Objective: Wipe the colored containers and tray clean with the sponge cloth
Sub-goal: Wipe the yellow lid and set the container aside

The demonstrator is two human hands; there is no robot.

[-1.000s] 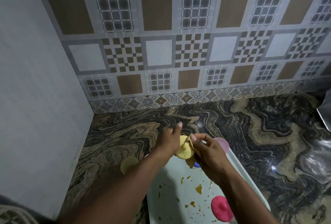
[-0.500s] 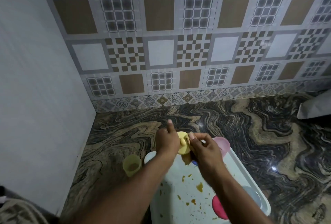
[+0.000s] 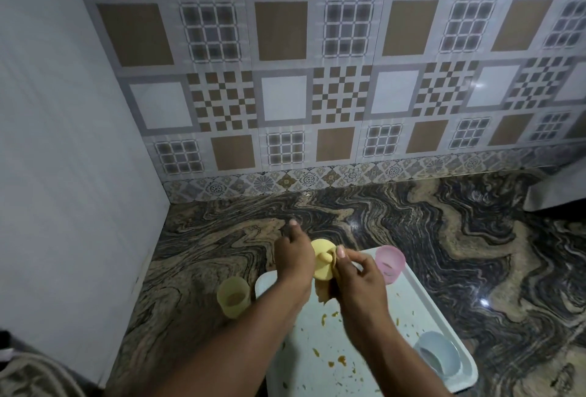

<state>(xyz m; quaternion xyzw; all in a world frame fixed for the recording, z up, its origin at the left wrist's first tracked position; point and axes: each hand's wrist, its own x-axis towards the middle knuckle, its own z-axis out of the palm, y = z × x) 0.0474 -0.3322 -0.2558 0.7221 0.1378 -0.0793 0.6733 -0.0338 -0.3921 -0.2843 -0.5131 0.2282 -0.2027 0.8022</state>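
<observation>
My left hand (image 3: pixel 293 254) grips a yellow lid (image 3: pixel 322 261) with a small knob, held on edge above the white tray (image 3: pixel 437 311). My right hand (image 3: pixel 358 279) presses a tan sponge cloth (image 3: pixel 324 292) against the lid's face. The tray carries several orange food smears. A pink container (image 3: pixel 390 262) stands at the tray's far corner. A pale blue container (image 3: pixel 439 353) lies near the tray's right edge. A yellow container (image 3: pixel 234 300) stands on the counter left of the tray.
The dark marbled counter (image 3: pixel 444 231) runs back to a patterned tile wall (image 3: pixel 317 79). A plain white wall (image 3: pixel 63 142) closes the left side. A grey object (image 3: pixel 558 193) juts in at the far right edge.
The view has tilted down and back, showing more of the tray and the blue container. The lid has turned further on edge between my hands; the pink lid near the tray's front is out of sight.
</observation>
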